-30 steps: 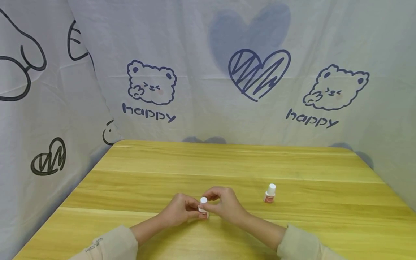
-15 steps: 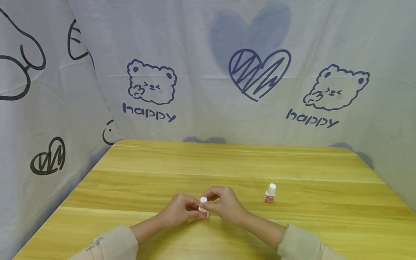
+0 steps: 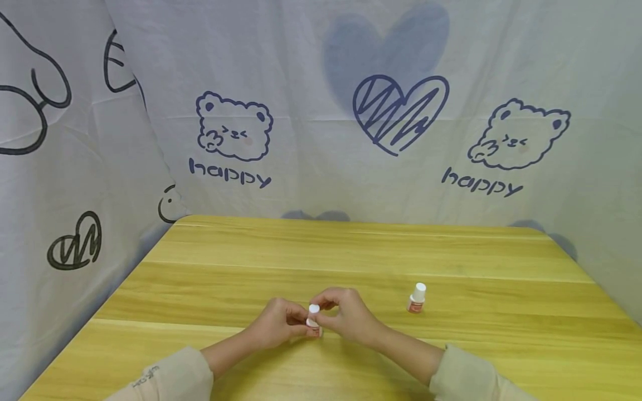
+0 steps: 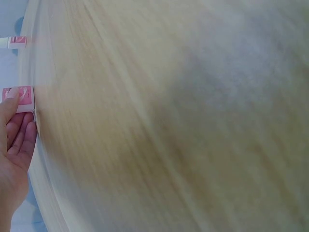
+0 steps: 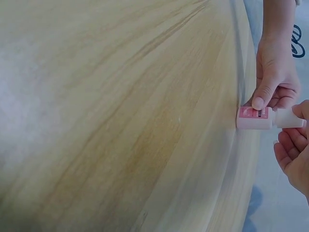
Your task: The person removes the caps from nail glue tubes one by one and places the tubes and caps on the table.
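A small white bottle [image 5: 254, 124] with a pink label stands upright on the wooden table, near the front in the head view. My left hand [image 3: 276, 326] holds its body between thumb and fingers, the thumb lying on the label in the right wrist view. At the top, my right hand [image 3: 348, 317] pinches the tall white cap [image 5: 287, 119]. A narrow neck shows between cap and body in the right wrist view. To the right of both hands stands a second bottle [image 3: 416, 305] of the same kind, capped and untouched.
The yellow wooden table [image 3: 241, 245] has rounded back corners. Behind it and at the left hangs a pale cloth [image 3: 311, 167] printed with hearts, bears and the word "happy". Beige sleeves [image 3: 175, 373] cover both forearms.
The right hand's fingers have shifted very slightly to the left at the cap. The left hand, the held bottle and the second bottle keep their places.
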A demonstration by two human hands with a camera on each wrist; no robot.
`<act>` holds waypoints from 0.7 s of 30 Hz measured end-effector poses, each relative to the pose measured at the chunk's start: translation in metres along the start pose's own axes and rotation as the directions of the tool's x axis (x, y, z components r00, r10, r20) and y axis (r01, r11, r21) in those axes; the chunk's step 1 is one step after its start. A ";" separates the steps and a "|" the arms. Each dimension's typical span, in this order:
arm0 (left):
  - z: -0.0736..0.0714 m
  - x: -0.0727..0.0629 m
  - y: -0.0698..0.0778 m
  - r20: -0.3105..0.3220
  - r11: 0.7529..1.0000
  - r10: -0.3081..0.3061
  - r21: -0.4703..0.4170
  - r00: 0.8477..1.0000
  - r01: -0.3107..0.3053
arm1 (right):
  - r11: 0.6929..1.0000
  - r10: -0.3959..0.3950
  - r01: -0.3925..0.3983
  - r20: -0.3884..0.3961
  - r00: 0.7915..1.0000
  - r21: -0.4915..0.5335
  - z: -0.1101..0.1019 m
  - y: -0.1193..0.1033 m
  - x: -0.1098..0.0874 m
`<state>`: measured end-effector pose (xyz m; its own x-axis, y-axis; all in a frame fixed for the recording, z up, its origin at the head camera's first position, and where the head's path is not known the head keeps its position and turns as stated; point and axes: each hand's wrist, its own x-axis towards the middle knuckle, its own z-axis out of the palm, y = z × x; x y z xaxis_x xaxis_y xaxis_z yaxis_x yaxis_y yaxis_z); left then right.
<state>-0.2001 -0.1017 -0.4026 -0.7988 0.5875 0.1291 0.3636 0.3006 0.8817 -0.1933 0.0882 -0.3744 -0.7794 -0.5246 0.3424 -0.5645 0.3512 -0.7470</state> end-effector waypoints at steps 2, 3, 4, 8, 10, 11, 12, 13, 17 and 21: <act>0.000 0.000 0.000 -0.002 1.000 -0.001 0.005 1.000 0.001 | 1.000 -0.002 0.002 0.005 1.000 -0.009 0.000 0.000 0.000; 0.000 0.000 0.000 -0.003 1.000 -0.001 0.005 1.000 0.001 | 1.000 -0.002 0.002 0.007 1.000 -0.011 0.000 0.000 0.001; 0.000 0.000 0.000 -0.003 1.000 0.000 0.004 1.000 0.000 | 1.000 -0.001 0.001 0.010 1.000 -0.014 0.000 0.000 0.001; 0.000 0.000 0.000 0.000 1.000 0.009 0.005 1.000 -0.009 | 1.000 0.005 -0.005 0.021 1.000 -0.015 -0.001 0.000 0.001; 0.000 0.000 0.000 -0.001 1.000 0.012 0.012 1.000 -0.012 | 1.000 0.003 -0.002 0.027 1.000 -0.017 -0.002 -0.001 0.001; 0.000 0.000 0.000 -0.001 1.000 0.014 0.016 1.000 -0.014 | 1.000 -0.002 0.002 0.030 1.000 -0.017 -0.002 -0.001 0.001; 0.000 0.000 0.000 -0.002 1.000 0.014 0.020 1.000 -0.014 | 1.000 -0.006 0.007 0.032 0.999 -0.020 -0.002 -0.001 0.001; 0.000 0.000 0.000 -0.002 1.000 0.016 0.024 1.000 -0.016 | 1.000 -0.008 0.008 0.035 0.999 -0.021 -0.002 -0.001 0.001; 0.000 0.000 0.001 -0.004 1.000 0.016 0.027 1.000 -0.016 | 1.000 -0.013 0.014 0.040 0.999 -0.019 -0.003 -0.001 0.001; 0.000 0.000 0.002 0.005 1.000 0.026 0.002 1.000 -0.026 | 1.000 -0.010 0.010 0.024 1.000 0.000 -0.001 -0.001 -0.001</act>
<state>-0.1994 -0.1018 -0.4012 -0.7870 0.5985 0.1495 0.3850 0.2872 0.8771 -0.1926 0.0893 -0.3730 -0.7670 -0.5467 0.3359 -0.5721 0.3456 -0.7438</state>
